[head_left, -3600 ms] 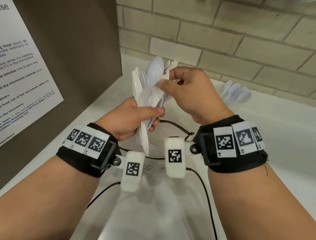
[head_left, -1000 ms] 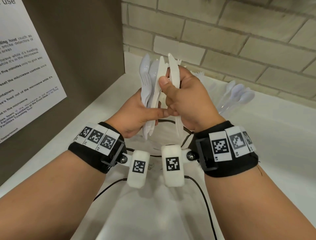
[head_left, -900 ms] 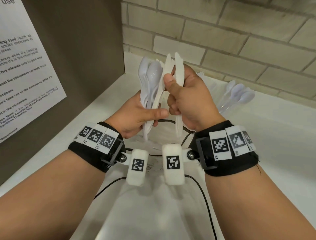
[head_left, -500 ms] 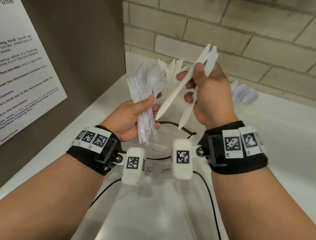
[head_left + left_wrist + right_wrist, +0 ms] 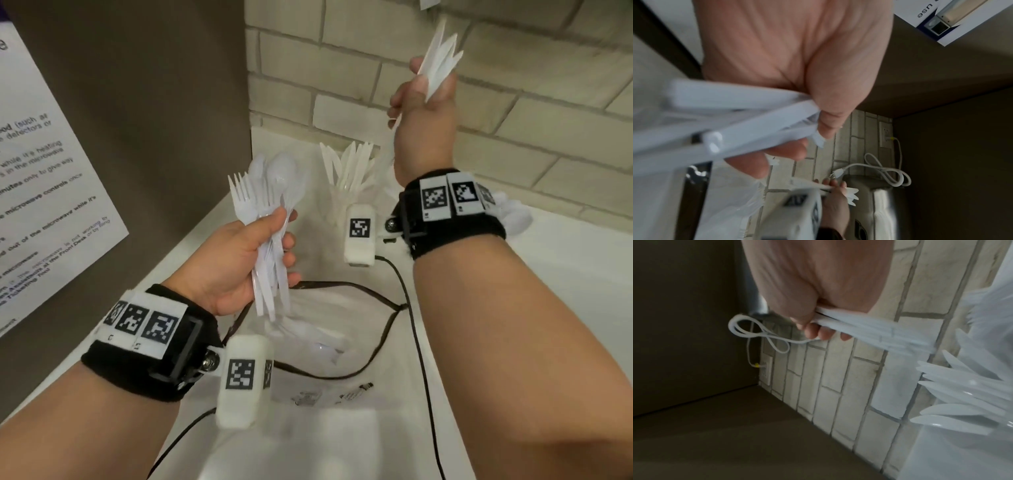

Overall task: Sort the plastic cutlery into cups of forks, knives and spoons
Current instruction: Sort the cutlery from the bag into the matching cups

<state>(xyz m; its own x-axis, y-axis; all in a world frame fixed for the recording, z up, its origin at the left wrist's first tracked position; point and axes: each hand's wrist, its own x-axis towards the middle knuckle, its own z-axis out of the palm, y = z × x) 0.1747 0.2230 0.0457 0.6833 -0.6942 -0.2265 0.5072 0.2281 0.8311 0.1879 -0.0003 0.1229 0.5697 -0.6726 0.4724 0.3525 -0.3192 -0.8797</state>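
Note:
My left hand (image 5: 284, 236) grips a bundle of white plastic forks and spoons (image 5: 267, 209) by the handles, heads up, above the counter. The left wrist view shows those handles (image 5: 735, 121) fanning out of my fist. My right hand (image 5: 416, 85) is raised high at the right and grips a few white knives (image 5: 440, 58), tips up. A clear cup of knives (image 5: 346, 171) stands below it by the brick wall, and is seen close in the right wrist view as the knife cup (image 5: 962, 394). Spoon heads (image 5: 513, 212) show behind my right wrist; their cup is hidden.
A clear plastic bag with loose cutlery (image 5: 308, 335) lies on the white counter (image 5: 548, 291), ringed by a black cable (image 5: 376, 301). A brown wall with a poster (image 5: 51, 171) closes the left side. The brick wall (image 5: 513, 120) runs along the back. A coiled white power cord (image 5: 756, 332) hangs near an outlet.
My right hand drew the knives out of the bundle and lifted them up and to the right. My left hand keeps the forks and spoons and has dropped slightly.

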